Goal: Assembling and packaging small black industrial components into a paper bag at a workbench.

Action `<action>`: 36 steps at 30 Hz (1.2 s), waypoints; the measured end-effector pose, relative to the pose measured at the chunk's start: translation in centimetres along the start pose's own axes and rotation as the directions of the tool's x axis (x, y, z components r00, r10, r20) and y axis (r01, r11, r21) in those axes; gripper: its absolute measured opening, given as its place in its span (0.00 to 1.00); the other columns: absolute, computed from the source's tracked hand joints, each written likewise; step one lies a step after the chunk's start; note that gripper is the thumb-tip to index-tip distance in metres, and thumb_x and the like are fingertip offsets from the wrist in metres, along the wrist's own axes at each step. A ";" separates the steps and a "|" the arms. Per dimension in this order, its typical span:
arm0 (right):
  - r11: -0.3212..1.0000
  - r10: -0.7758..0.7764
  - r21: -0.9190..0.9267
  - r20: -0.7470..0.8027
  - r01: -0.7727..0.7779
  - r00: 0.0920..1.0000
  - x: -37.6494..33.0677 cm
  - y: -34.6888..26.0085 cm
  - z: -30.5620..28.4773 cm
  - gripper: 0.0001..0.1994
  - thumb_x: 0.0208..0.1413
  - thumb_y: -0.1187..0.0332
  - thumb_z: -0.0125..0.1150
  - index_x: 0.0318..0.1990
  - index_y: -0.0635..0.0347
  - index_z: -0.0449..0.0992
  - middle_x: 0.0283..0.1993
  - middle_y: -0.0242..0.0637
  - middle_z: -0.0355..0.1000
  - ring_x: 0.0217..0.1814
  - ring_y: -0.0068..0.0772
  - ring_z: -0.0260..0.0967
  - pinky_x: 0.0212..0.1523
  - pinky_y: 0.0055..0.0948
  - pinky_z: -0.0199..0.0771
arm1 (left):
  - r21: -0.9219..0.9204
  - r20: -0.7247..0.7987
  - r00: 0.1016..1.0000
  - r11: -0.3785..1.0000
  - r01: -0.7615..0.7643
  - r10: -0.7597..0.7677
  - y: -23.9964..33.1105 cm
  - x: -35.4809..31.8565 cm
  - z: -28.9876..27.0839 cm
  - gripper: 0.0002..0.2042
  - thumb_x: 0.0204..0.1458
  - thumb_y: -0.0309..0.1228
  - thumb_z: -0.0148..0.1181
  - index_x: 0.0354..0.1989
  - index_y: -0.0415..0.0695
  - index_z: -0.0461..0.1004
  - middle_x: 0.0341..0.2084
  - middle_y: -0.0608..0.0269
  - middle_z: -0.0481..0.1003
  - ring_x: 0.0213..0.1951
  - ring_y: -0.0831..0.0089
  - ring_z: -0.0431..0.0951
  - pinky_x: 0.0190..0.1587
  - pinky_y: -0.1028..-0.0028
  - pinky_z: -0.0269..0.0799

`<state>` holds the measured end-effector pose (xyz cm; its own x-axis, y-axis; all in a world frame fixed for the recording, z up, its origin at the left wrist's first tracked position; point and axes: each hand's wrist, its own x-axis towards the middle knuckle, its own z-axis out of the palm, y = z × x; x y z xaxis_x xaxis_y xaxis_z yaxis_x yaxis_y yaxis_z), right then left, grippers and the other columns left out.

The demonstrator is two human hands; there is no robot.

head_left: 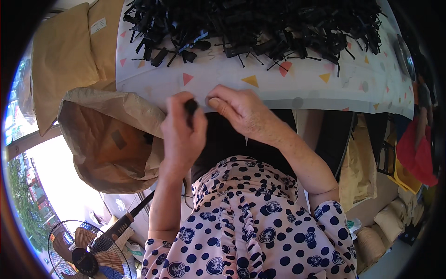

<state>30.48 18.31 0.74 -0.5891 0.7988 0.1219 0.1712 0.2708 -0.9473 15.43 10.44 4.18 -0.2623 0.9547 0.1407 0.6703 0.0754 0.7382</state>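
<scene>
My left hand (182, 132) is closed round a small black part (191, 108), raised just off the table's near edge; the fingers are a little blurred. Close beside it, my right hand (244, 109) is pinched, thumb against the bent fingers. Whatever lies in that pinch is too small to make out. A narrow gap separates the two hands. Beyond them, a large heap of black plastic parts with thin stems (260, 32) covers the far side of the table.
A patterned white cloth covers the table (213, 83). At the left, a brown paper sack (109, 100) stands with its mouth wide. A fan (86, 260) is at the lower left. Stacked brown sacks (67, 60) stand at the far left, and more packages (388, 223) lie at the right.
</scene>
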 end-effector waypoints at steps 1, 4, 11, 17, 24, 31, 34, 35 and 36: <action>0.983 -0.074 -0.168 0.010 0.075 0.997 0.2 0.0 -1.1 0.07 0.59 0.68 0.56 0.39 0.62 0.69 0.24 0.42 0.70 0.25 0.32 0.69 0.27 0.28 0.67 | 0.085 -0.075 0.997 0.996 -0.012 0.018 -0.4 -0.4 -1.2 0.12 0.52 0.20 0.52 0.45 0.40 0.63 0.20 0.57 0.69 0.21 0.72 0.70 0.26 0.73 0.67; 0.831 -0.037 -0.546 -0.246 -0.107 0.969 1.2 0.6 -5.4 0.11 0.52 0.66 0.63 0.40 0.58 0.72 0.27 0.39 0.74 0.26 0.37 0.73 0.26 0.29 0.71 | 0.130 -0.273 0.960 0.987 0.095 -0.056 -4.3 -2.0 -5.9 0.13 0.54 0.21 0.51 0.48 0.42 0.64 0.22 0.55 0.70 0.23 0.72 0.72 0.28 0.73 0.68; 0.404 -0.227 -0.915 -0.097 0.003 0.969 2.8 2.0 -7.3 0.09 0.50 0.69 0.62 0.38 0.56 0.73 0.28 0.34 0.75 0.28 0.36 0.74 0.27 0.29 0.74 | 0.636 -0.052 0.976 0.746 0.196 -0.212 -11.3 -4.4 -10.3 0.14 0.55 0.29 0.52 0.49 0.43 0.65 0.35 0.48 0.74 0.34 0.45 0.74 0.38 0.60 0.71; 0.506 -0.426 -0.855 -0.132 0.114 0.895 2.0 0.5 -7.8 0.05 0.53 0.75 0.58 0.38 0.60 0.74 0.27 0.36 0.73 0.26 0.34 0.72 0.27 0.28 0.71 | 0.172 -0.222 0.974 0.985 0.004 0.035 -4.8 -3.4 -7.7 0.16 0.52 0.20 0.55 0.50 0.41 0.67 0.38 0.57 0.73 0.35 0.73 0.76 0.34 0.76 0.71; 0.935 -0.245 -0.260 0.020 0.242 0.969 -1.0 -3.5 -3.9 0.04 0.55 0.77 0.55 0.38 0.63 0.73 0.27 0.38 0.67 0.27 0.27 0.65 0.30 0.22 0.65 | -0.696 0.434 0.900 0.620 0.362 -0.038 0.1 2.0 -0.4 0.35 0.48 0.22 0.62 0.65 0.41 0.52 0.44 0.58 0.70 0.33 0.79 0.73 0.31 0.83 0.68; 0.955 0.077 0.281 0.081 -0.097 0.994 -3.1 -1.3 -1.9 0.02 0.60 0.74 0.53 0.38 0.62 0.70 0.29 0.26 0.66 0.29 0.14 0.62 0.30 0.16 0.63 | -0.674 0.591 0.805 0.574 0.466 0.041 -0.4 1.2 1.7 0.27 0.48 0.20 0.61 0.58 0.41 0.60 0.36 0.64 0.71 0.33 0.81 0.73 0.34 0.82 0.70; 0.887 0.196 0.428 -0.006 -0.175 0.980 -3.0 -1.0 -0.6 0.03 0.61 0.74 0.52 0.40 0.60 0.67 0.29 0.23 0.63 0.27 0.11 0.58 0.28 0.14 0.60 | -0.544 0.540 0.840 0.744 0.387 -0.042 0.0 0.8 2.1 0.23 0.49 0.17 0.58 0.54 0.41 0.62 0.34 0.65 0.71 0.32 0.81 0.74 0.35 0.82 0.71; 0.863 0.240 0.466 -0.038 -0.196 0.970 -3.0 -0.8 -0.4 0.04 0.60 0.74 0.53 0.40 0.60 0.66 0.29 0.22 0.62 0.27 0.10 0.57 0.27 0.13 0.59 | -0.408 0.506 0.859 0.856 0.317 -0.077 0.2 0.8 2.1 0.21 0.50 0.16 0.57 0.53 0.40 0.63 0.34 0.66 0.71 0.32 0.82 0.74 0.35 0.82 0.71; 0.861 0.243 0.469 -0.044 -0.194 0.969 -3.0 -0.4 -0.5 0.04 0.60 0.74 0.53 0.40 0.60 0.66 0.29 0.22 0.62 0.27 0.10 0.57 0.27 0.13 0.59 | -0.404 0.512 0.856 0.858 0.317 -0.075 0.2 0.6 2.5 0.21 0.50 0.16 0.57 0.53 0.40 0.63 0.34 0.66 0.71 0.32 0.82 0.74 0.35 0.82 0.71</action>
<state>32.53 16.04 0.92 -0.4948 0.8634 -0.0986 -0.1088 -0.1741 -0.9787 17.11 11.74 2.80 0.0805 0.9588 -0.2724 0.2116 0.2506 0.9447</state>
